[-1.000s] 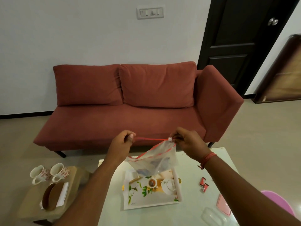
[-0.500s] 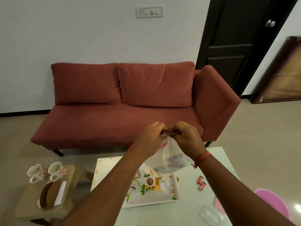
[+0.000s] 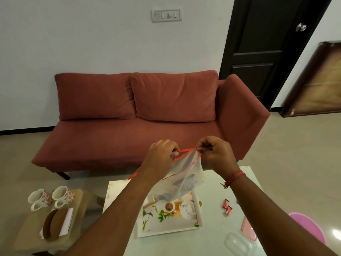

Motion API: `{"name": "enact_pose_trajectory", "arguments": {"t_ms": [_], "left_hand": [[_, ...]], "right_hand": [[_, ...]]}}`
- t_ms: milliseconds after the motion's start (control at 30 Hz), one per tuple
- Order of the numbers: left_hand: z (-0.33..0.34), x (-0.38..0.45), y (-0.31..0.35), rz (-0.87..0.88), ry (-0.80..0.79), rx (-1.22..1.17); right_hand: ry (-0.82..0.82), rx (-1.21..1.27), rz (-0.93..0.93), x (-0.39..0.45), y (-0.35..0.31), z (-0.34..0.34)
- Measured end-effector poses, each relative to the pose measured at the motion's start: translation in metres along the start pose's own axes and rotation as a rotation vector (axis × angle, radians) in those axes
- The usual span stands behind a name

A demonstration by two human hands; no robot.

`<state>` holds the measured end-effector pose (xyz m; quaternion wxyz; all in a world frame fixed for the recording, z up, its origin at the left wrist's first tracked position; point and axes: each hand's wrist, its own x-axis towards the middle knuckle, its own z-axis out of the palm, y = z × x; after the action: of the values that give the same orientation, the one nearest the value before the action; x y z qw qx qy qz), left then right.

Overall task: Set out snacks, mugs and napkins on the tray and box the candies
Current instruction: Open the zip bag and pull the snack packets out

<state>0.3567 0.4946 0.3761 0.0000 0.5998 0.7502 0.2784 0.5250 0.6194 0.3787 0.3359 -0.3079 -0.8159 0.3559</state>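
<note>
Left hand [image 3: 162,156]: your fingers are pinching the zip bag [image 3: 184,174] rim.
Right hand [image 3: 215,154]: pinching the opposite rim.
Risk: pulling unevenly, you are risking snacks spilling past the tray [image 3: 200,211].

No text, label or number is legible anywhere here.

bag [image 3: 186,174] overhanging tray [image 3: 167,226], candies [image 3: 227,209] beside

A clear zip bag [image 3: 184,174] with a red seal strip hangs above the floral tray [image 3: 171,217], dark snacks inside. Two red candies [image 3: 227,206] lie right of the tray; two flowered mugs [image 3: 51,197] stand far left of it.
</note>
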Motion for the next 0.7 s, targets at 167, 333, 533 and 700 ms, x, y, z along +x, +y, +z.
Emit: {"name": "enact_pose_trajectory", "arguments": {"t_ms": [167,333,533,700], "left_hand": [[-0.010,-0.021,-0.033,-0.133,0.038,0.018],[-0.008,-0.042,-0.059,-0.235,0.014,0.031],[-0.004,-0.051,-0.073,-0.331,-0.025,-0.025],[-0.006,-0.044,-0.066,-0.351,-0.127,-0.232]], "right_hand": [[0.038,0.020,0.019,0.009,0.005,-0.016],[0.084,0.008,-0.005,0.018,0.006,-0.028],[0.102,0.015,-0.029,0.022,0.004,-0.033],[0.102,0.050,-0.046,0.026,-0.002,-0.031]]}}
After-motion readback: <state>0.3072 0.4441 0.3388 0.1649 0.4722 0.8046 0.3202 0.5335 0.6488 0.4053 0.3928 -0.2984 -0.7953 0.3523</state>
